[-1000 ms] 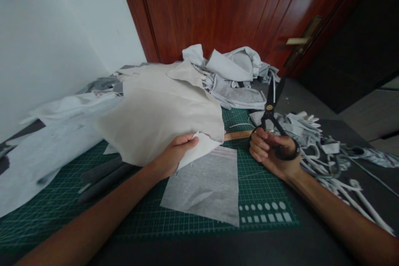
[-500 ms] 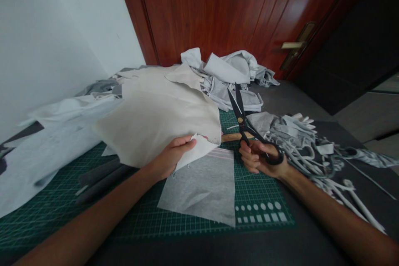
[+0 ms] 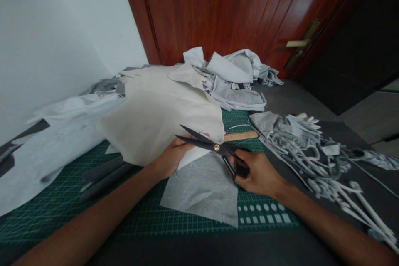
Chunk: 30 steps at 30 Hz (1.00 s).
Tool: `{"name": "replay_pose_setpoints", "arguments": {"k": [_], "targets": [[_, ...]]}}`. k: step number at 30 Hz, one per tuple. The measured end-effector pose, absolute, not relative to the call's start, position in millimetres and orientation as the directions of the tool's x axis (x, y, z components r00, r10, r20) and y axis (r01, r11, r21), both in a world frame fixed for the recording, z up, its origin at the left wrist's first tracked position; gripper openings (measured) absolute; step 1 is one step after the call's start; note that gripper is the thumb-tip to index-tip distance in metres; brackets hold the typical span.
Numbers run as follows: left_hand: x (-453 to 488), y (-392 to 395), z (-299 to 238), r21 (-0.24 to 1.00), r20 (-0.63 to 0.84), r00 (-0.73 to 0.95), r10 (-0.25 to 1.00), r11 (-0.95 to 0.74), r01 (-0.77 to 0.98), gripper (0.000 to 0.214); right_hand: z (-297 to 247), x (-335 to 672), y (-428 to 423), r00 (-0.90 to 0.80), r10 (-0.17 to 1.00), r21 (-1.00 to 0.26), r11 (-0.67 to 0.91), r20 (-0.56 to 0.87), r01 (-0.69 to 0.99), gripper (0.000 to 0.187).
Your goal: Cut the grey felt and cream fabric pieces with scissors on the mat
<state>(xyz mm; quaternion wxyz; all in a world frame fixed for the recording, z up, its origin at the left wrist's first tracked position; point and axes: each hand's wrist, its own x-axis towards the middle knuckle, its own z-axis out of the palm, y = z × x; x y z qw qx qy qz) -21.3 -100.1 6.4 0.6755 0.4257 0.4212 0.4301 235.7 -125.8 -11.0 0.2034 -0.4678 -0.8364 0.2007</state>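
With left hand (image 3: pixel 170 158), pinches cream cloth (image 3: pixel 162 112); with curled right hand (image 3: pixel 258 174), grips scissors (image 3: pixel 217 147), swung from eleven to ten o'clock, bringing parted blades (image 3: pixel 198 142) over cloth.

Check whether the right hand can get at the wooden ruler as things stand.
Probably not freely: the right hand is gripping the black scissors. The wooden ruler lies close by with its right end exposed, though its left part seems hidden by the cream fabric.
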Motion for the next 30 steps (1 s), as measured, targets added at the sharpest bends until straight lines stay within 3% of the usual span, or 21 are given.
{"name": "replay_pose_setpoints", "arguments": {"k": [12,30], "targets": [[-21.6,-100.2,5.7,0.943,-0.161,0.325,0.932,0.242,-0.228,0.027,-4.5,229.9,-128.7,-0.473,0.873,-0.410,0.476,0.116,0.778,0.018],[-15.8,-100.6,9.5,0.947,-0.111,0.284,0.953,0.187,-0.260,0.024,-3.4,229.7,-131.0,-0.462,0.882,-0.413,0.456,0.092,0.789,0.024]]}}
